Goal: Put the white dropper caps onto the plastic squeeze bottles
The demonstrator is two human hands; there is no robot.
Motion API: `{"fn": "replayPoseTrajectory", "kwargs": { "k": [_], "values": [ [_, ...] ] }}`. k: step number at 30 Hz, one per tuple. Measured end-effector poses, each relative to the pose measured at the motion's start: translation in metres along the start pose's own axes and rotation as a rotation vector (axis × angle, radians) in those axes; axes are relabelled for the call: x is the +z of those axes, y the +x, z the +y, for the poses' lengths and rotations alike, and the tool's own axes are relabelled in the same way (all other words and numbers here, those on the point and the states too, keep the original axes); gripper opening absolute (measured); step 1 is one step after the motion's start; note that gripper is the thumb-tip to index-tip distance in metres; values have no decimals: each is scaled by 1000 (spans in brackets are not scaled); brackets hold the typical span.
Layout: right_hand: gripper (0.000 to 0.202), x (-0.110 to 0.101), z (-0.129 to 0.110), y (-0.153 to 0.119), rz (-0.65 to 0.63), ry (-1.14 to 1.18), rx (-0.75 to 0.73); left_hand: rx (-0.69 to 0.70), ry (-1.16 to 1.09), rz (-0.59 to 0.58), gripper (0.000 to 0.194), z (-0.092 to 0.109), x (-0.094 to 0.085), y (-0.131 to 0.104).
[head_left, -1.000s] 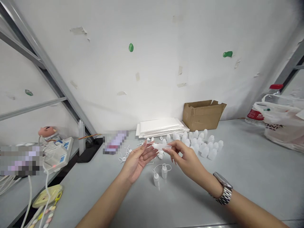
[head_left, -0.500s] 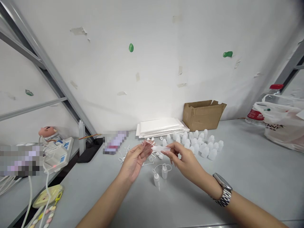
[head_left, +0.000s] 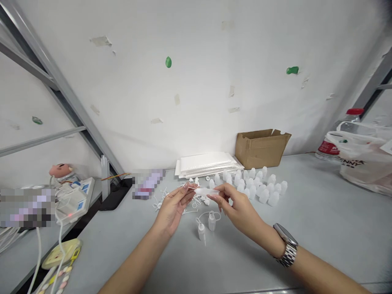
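A small translucent white squeeze bottle [head_left: 206, 191] lies sideways in the air between my hands. My right hand [head_left: 239, 205] pinches its base end between thumb and fingers. The fingertips of my left hand [head_left: 174, 207] are closed at the nozzle end, around a thin white cap strap [head_left: 191, 188] that shows only in part. Just below, two small bottles [head_left: 201, 232] with looped cap straps stand upright on the table. Loose white cap straps [head_left: 163, 197] lie scattered behind my left hand. Several bottles without straps [head_left: 252, 191] stand grouped beyond my right hand.
Against the wall are a stack of white padded envelopes [head_left: 208, 163] and an open cardboard box [head_left: 263, 149]. A plastic bag [head_left: 364, 163] and a red-capped bottle [head_left: 327, 148] stand at right. At left are a power strip [head_left: 82, 200], cables and a blurred phone-like object [head_left: 149, 183].
The fingers of my left hand have closed in around the strap at the bottle's nozzle end. My right hand keeps the bottle in nearly the same place.
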State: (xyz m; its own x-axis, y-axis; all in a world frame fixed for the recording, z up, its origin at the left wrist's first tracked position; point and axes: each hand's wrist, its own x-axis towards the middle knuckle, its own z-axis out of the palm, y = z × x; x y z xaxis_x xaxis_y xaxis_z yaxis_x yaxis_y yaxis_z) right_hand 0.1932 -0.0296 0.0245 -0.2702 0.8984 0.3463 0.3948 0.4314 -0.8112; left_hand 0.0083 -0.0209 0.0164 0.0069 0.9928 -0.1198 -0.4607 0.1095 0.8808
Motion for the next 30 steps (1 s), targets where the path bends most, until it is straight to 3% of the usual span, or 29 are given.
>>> {"fn": "replayPoseTrajectory", "kwargs": {
  "k": [6,24,30],
  "values": [
    [22,1,-1,1,27,18,8,-74,-74,-18,15,-2,1,0],
    [20,0,2,0,-7,-49,-26,-78,-95,-10,13,-3,0,1],
    [20,2,1,-3,18,-138,-84,3,53,36,16,1,3,-1]
  ]
}}
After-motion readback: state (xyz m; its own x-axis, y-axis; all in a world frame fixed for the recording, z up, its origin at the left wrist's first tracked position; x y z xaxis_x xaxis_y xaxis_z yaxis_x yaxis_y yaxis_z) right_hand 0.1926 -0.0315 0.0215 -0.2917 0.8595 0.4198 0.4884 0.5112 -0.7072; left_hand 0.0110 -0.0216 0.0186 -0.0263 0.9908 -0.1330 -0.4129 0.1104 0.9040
